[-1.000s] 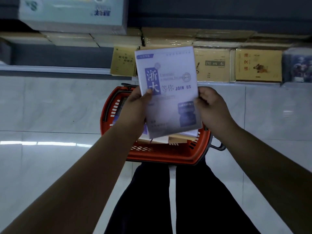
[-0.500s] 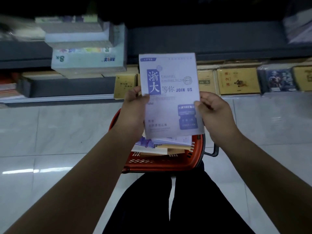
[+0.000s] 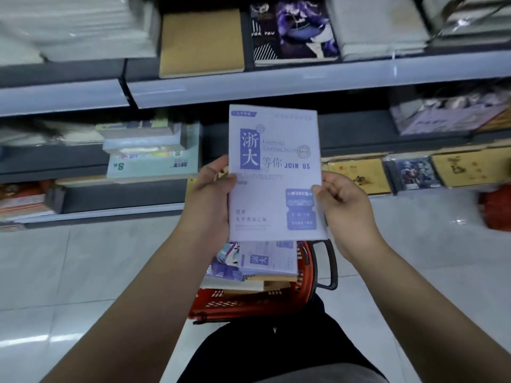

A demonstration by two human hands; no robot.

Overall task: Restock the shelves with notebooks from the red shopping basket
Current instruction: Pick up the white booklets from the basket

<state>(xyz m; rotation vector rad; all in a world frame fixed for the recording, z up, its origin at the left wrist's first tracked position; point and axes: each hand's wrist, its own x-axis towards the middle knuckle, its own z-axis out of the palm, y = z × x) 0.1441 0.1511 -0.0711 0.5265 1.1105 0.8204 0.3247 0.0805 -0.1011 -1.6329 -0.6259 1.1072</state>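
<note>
I hold a pale purple notebook [image 3: 276, 172] with blue print and "JOIN US" upright in front of the shelves. My left hand [image 3: 213, 189] grips its left edge, thumb on the cover. My right hand [image 3: 343, 200] pinches its right edge. Below it the red shopping basket [image 3: 249, 302] stands on the floor by my legs, with several more notebooks [image 3: 257, 266] stacked inside, one of the same design on top.
Grey shelves [image 3: 276, 81] run across the view. The upper one bears a brown notebook [image 3: 201, 42], a dark purple one [image 3: 296, 29] and white stacks. Lower shelves hold a pale green pile [image 3: 152, 158] and yellow notebooks [image 3: 356, 175]. A red object [image 3: 497, 208] lies at right on the tiled floor.
My view has tilted upward, so an upper shelf has come into sight. Both hands have lifted the notebook higher above the basket; the grip is the same.
</note>
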